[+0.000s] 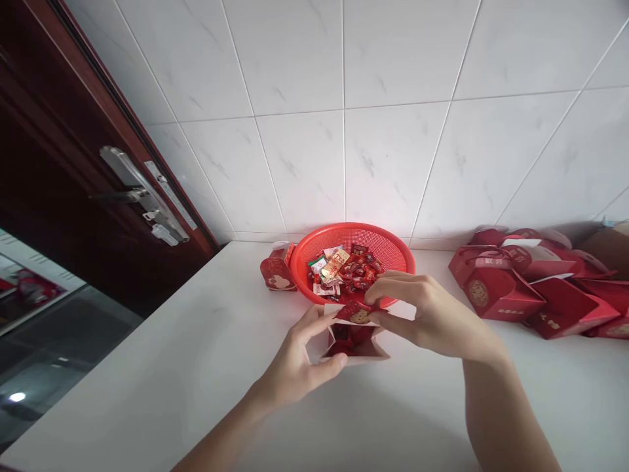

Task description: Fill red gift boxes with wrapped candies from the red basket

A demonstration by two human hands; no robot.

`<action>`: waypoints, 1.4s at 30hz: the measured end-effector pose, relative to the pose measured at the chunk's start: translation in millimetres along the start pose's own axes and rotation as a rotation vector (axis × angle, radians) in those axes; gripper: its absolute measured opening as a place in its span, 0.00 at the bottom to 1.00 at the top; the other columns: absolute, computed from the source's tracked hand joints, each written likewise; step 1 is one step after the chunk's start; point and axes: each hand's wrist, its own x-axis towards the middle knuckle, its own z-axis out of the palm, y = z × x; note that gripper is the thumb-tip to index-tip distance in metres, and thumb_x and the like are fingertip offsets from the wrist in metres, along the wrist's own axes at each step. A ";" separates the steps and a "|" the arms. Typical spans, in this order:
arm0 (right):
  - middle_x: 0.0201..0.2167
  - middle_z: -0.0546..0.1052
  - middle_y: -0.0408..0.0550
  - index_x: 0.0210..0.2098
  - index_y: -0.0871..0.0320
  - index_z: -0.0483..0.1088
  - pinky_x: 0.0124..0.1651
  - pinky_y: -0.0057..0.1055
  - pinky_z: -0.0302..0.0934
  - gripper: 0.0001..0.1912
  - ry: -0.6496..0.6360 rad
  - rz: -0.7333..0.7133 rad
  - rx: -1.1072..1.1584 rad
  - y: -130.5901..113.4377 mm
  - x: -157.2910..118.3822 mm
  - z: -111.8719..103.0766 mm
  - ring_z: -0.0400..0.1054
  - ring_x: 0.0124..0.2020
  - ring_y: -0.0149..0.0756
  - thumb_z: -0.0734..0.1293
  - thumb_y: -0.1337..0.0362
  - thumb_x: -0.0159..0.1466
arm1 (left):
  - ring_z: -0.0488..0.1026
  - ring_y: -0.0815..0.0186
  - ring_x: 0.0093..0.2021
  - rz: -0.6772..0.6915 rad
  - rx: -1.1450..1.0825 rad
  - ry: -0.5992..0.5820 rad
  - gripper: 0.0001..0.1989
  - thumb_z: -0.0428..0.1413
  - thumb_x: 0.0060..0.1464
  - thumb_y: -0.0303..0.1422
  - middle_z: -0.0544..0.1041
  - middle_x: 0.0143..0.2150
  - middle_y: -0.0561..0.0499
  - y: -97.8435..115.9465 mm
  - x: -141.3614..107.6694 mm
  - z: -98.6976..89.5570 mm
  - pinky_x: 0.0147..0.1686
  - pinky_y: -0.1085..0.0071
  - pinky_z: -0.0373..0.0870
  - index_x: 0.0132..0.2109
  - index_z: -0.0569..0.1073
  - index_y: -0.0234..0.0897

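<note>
Between my hands stands a small red paper candy box, its top open and its pale rim facing up. Dark red pieces show inside. My left hand holds the box by its left side, thumb at the near edge and fingers at the far edge. Pinched in my right hand is a red candy packet with gold print, just over the far rim of the box. Directly behind is a red plastic basket of wrapped candies, partly covered by my right hand.
Left of the basket, a closed red box stands against it. Several red gift boxes crowd the right side of the white table by the tiled wall. A dark door with a metal handle is at left.
</note>
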 end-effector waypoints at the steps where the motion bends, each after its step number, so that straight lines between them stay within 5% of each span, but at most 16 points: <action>1: 0.36 0.79 0.49 0.38 0.55 0.74 0.39 0.33 0.66 0.07 -0.016 -0.013 -0.018 -1.3 -1.0 0.5 0.73 0.37 0.38 0.64 0.62 0.70 | 0.75 0.57 0.50 0.008 0.021 -0.008 0.25 0.63 0.54 0.32 0.77 0.48 0.49 1.6 -2.7 -0.3 0.54 0.61 0.74 0.59 0.75 0.53; 10: 0.23 0.72 0.47 0.28 0.57 0.71 0.41 0.35 0.58 0.11 -0.127 -0.042 -0.329 -14.7 1.8 21.5 0.64 0.33 0.39 0.67 0.67 0.68 | 0.75 0.59 0.47 -0.012 0.038 0.023 0.27 0.63 0.53 0.34 0.76 0.45 0.48 -3.6 -3.9 -0.3 0.52 0.62 0.74 0.61 0.74 0.51; 16: 0.23 0.72 0.47 0.35 0.55 0.77 0.41 0.36 0.55 0.07 -0.224 -0.028 -0.394 -17.5 10.1 29.9 0.63 0.33 0.39 0.68 0.64 0.69 | 0.74 0.56 0.53 -0.013 0.003 0.018 0.26 0.63 0.54 0.34 0.76 0.51 0.47 -7.5 1.2 0.1 0.56 0.60 0.73 0.61 0.74 0.47; 28: 0.21 0.70 0.44 0.26 0.58 0.74 0.39 0.33 0.54 0.15 -0.143 -0.005 -0.394 -9.4 9.4 21.3 0.63 0.28 0.35 0.63 0.77 0.66 | 0.67 0.53 0.65 -0.096 -0.037 0.012 0.27 0.62 0.58 0.40 0.73 0.63 0.47 -13.6 8.7 0.7 0.64 0.58 0.66 0.64 0.71 0.47; 36: 0.33 0.78 0.49 0.40 0.57 0.76 0.35 0.31 0.60 0.06 0.007 0.077 -0.282 5.0 3.6 8.1 0.70 0.35 0.39 0.66 0.65 0.69 | 0.72 0.54 0.62 -0.035 0.015 0.092 0.21 0.56 0.64 0.43 0.78 0.58 0.44 -24.1 18.2 2.8 0.62 0.59 0.69 0.61 0.75 0.43; 42: 0.43 0.80 0.53 0.49 0.56 0.74 0.35 0.34 0.66 0.15 0.071 0.195 -0.220 22.8 -3.2 -4.0 0.75 0.38 0.43 0.67 0.56 0.68 | 0.77 0.54 0.55 0.130 0.041 0.160 0.21 0.60 0.60 0.39 0.80 0.54 0.42 -36.1 15.3 7.3 0.54 0.58 0.77 0.59 0.76 0.41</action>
